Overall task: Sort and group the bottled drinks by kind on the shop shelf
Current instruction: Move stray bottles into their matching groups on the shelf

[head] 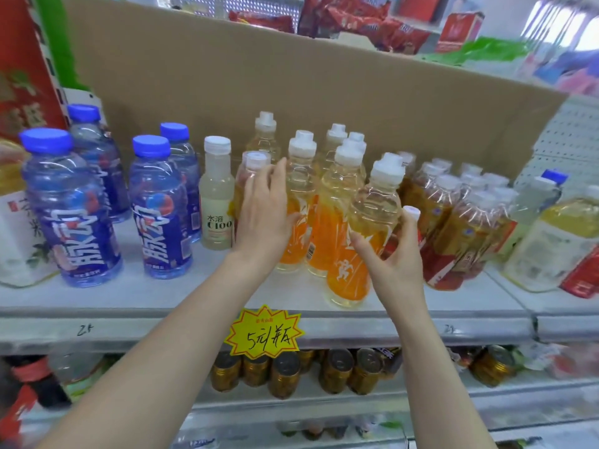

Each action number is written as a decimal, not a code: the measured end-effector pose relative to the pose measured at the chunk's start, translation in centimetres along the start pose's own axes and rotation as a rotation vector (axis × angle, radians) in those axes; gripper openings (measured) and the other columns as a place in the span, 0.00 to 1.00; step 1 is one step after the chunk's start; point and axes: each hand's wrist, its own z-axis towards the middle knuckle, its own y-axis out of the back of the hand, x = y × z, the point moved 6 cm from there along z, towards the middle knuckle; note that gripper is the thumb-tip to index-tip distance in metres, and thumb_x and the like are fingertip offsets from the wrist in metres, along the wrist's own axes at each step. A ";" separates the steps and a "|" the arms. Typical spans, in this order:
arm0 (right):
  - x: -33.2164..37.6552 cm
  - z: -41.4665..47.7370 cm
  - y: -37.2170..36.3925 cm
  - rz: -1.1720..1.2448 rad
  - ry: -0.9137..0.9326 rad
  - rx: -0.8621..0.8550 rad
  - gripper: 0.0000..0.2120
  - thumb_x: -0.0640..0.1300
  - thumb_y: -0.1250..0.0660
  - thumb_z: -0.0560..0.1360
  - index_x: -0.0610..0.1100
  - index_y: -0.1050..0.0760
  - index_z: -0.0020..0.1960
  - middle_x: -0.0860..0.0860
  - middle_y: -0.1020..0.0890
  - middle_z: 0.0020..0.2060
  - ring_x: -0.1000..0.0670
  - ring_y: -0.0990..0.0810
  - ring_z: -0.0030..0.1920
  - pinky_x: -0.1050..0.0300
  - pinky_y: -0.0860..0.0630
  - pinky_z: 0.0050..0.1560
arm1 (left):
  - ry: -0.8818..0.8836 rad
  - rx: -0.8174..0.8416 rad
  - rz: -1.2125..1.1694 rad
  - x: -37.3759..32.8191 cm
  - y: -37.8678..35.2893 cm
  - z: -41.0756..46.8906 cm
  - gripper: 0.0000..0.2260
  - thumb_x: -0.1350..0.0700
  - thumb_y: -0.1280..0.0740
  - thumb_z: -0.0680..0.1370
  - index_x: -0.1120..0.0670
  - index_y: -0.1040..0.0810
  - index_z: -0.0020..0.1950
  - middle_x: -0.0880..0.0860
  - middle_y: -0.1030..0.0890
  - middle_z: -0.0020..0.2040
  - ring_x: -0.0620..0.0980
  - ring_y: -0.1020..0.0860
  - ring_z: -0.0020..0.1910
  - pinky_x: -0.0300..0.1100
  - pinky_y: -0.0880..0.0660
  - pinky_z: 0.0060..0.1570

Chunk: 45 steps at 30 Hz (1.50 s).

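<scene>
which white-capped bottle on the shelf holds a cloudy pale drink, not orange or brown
The C100 bottle, standing alone between the blue-capped bottles and the orange-label group; its liquid is milky.
</scene>
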 end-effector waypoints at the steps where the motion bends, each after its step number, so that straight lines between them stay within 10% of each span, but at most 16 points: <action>1: 0.0 0.1 0.1 -0.029 0.000 0.017 0.30 0.48 0.24 0.75 0.53 0.34 0.71 0.64 0.23 0.61 0.73 0.26 0.58 0.78 0.30 0.54 | -0.010 -0.011 0.046 -0.1 -0.1 0.2 0.42 0.55 0.20 0.70 0.58 0.38 0.78 0.58 0.28 0.71 0.58 0.31 0.70 0.50 0.33 0.69; 13: 3.1 1.7 2.4 -0.389 0.078 0.099 0.34 0.61 0.30 0.75 0.52 0.36 0.76 0.57 0.21 0.64 0.54 0.22 0.62 0.49 0.21 0.61 | -0.066 -0.060 0.276 0.5 -0.4 2.1 0.37 0.41 0.26 0.72 0.55 0.33 0.76 0.61 0.35 0.76 0.64 0.42 0.78 0.60 0.41 0.73; 20: 3.3 1.9 1.7 -0.372 0.078 0.114 0.35 0.58 0.29 0.76 0.51 0.37 0.78 0.59 0.24 0.62 0.55 0.24 0.61 0.54 0.25 0.60 | -0.015 -0.066 0.023 2.3 0.9 2.6 0.24 0.61 0.26 0.75 0.56 0.29 0.68 0.59 0.31 0.71 0.61 0.27 0.66 0.51 0.28 0.63; 32: 4.0 2.8 -2.6 -0.342 0.108 0.124 0.34 0.58 0.29 0.78 0.48 0.37 0.78 0.52 0.21 0.57 0.48 0.20 0.54 0.43 0.22 0.58 | 0.002 0.015 -0.232 3.8 7.3 -1.5 0.25 0.59 0.24 0.72 0.47 0.24 0.68 0.40 0.31 0.65 0.35 0.33 0.60 0.40 0.32 0.62; 36: 4.5 3.5 -5.4 -0.349 0.128 0.130 0.35 0.57 0.30 0.79 0.46 0.38 0.80 0.48 0.27 0.74 0.44 0.26 0.70 0.41 0.29 0.69 | 0.059 0.037 -0.254 5.0 9.4 -2.4 0.30 0.60 0.23 0.72 0.46 0.27 0.71 0.43 0.30 0.67 0.39 0.31 0.62 0.44 0.30 0.66; 45: 4.6 4.7 -8.8 -0.382 0.126 0.119 0.37 0.59 0.32 0.79 0.44 0.40 0.81 0.46 0.30 0.76 0.43 0.31 0.75 0.48 0.32 0.69 | 0.304 0.110 -0.260 7.3 8.4 -5.2 0.40 0.46 0.22 0.70 0.45 0.40 0.75 0.48 0.24 0.69 0.51 0.25 0.66 0.46 0.29 0.61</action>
